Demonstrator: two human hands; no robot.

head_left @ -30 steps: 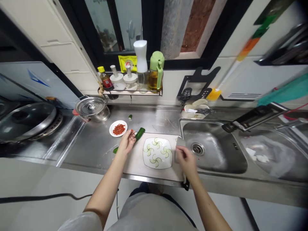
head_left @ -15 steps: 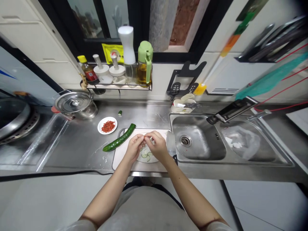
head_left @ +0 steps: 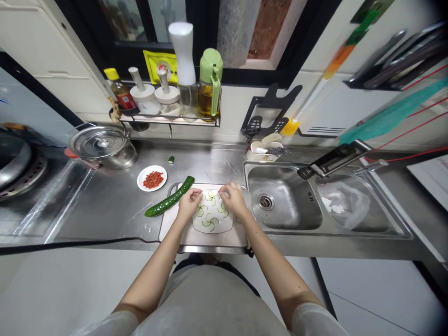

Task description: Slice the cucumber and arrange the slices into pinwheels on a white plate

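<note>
A white plate (head_left: pixel 226 227) sits on a pale cutting board (head_left: pixel 187 239), with thin cucumber slices (head_left: pixel 211 223) set out on it in several pinwheel shapes. My left hand (head_left: pixel 189 203) is over the plate's upper left edge, thumb and fingers pinched together. Across from it, my right hand (head_left: pixel 234 199) pinches at the upper right edge, near one pinwheel. Whatever either pinch holds is too small to make out. A long green cucumber (head_left: pixel 170 200) lies slanted over the board's left edge. Small red dried pieces (head_left: pixel 153 179) fill a round white dish (head_left: pixel 140 183) beyond it.
A cucumber end (head_left: pixel 171 159) lies on the steel counter (head_left: pixel 115 200). To the left stands a lidded pot (head_left: pixel 119 156); to the right is a double sink (head_left: pixel 297 214) with a faucet (head_left: pixel 329 161). A rack of seasoning bottles (head_left: pixel 171 120) hangs at the back.
My hands were together over the plate with fingertips meeting; they have parted to either side, uncovering the pinwheels. The view has shifted slightly.
</note>
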